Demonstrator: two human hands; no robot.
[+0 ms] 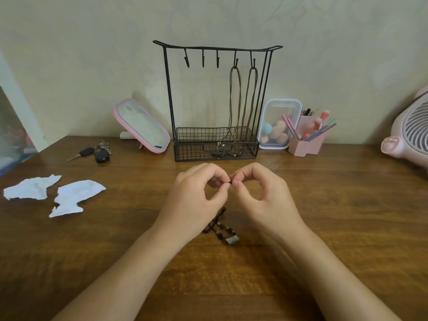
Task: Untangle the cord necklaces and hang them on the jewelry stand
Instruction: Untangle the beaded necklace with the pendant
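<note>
Two brown cord necklaces hang on the five-hook black wire jewelry stand; left hand and right hand, fingertips together, pinch one black beaded cord necklace trailing onto the wooden table.

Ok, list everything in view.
table: one, brown wood, underneath everything
jewelry stand: one, black wire, back centre
brown cord necklaces: two, hanging on stand's right side
black necklace: one, beaded, front centre
mirror: one, pink, left of stand
keys: one bunch, black, left of mirror
paper scraps: two, white, far left
container: one, clear, right of stand
brush holder: one, pink, beside container
fan: one, pink, right edge
left hand, right hand: pinching black necklace's cord
</note>
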